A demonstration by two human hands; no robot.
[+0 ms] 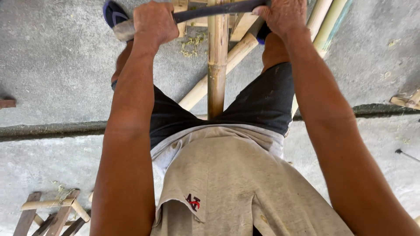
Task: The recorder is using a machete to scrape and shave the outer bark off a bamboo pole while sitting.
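Head view: both hands, left (pixel 154 22) and right (pixel 284 15), fists clenched around dark blade (pixel 210 11) across bamboo pole (pixel 217 65).

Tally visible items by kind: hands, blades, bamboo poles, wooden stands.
Hands: 2, left hand and right hand
Dark two-handled drawknife blade: 1
Tan bamboo poles: 4, including the upright pole under the blade
Small wooden stand: 1
Total: 8

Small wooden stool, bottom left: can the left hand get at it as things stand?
Probably not right now: the left hand is shut on the dark blade across the bamboo pole, far from the stool.
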